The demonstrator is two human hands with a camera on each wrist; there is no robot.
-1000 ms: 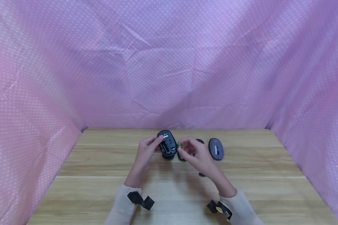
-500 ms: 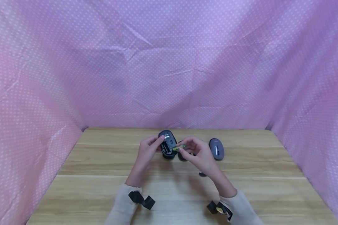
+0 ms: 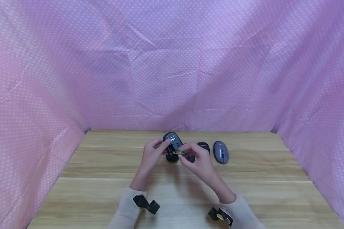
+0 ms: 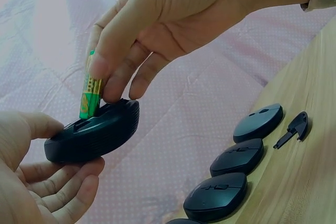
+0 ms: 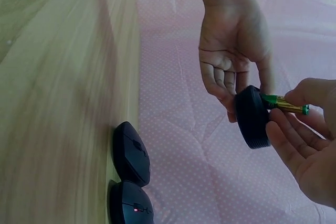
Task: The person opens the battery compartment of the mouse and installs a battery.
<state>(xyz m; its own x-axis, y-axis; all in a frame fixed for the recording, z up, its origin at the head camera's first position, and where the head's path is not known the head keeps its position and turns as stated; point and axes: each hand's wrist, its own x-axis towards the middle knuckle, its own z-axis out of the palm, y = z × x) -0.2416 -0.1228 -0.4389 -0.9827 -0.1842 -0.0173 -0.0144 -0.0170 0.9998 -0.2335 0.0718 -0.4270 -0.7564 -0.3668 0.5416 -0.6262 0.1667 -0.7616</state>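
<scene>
My left hand (image 3: pixel 152 155) pinches a dark computer mouse (image 3: pixel 176 140) between thumb and fingers, its underside and battery slot turned up. Between the thumb and fingertips of my right hand (image 3: pixel 200 163) is a green and gold battery (image 3: pixel 178 153). In the left wrist view the battery (image 4: pixel 90 93) stands steeply tilted, its lower end at the slot of the mouse (image 4: pixel 94 132). From the right wrist view, the far end of the battery (image 5: pixel 286 104) sticks out past the right thumb. How deep the near end sits in the slot cannot be seen.
A grey mouse (image 3: pixel 221 152) lies on the wooden table (image 3: pixel 252 171), with a black mouse (image 3: pixel 204 146) to its left. More dark mice are partly behind my hands. A small black cover piece (image 4: pixel 294 129) lies near the mice. Pink dotted cloth (image 3: pixel 172 79) hangs behind the table.
The battery has turned from end-on to sideways and come left over the mouse's slot. My right hand has moved slightly left and down. The held mouse has shifted a little right.
</scene>
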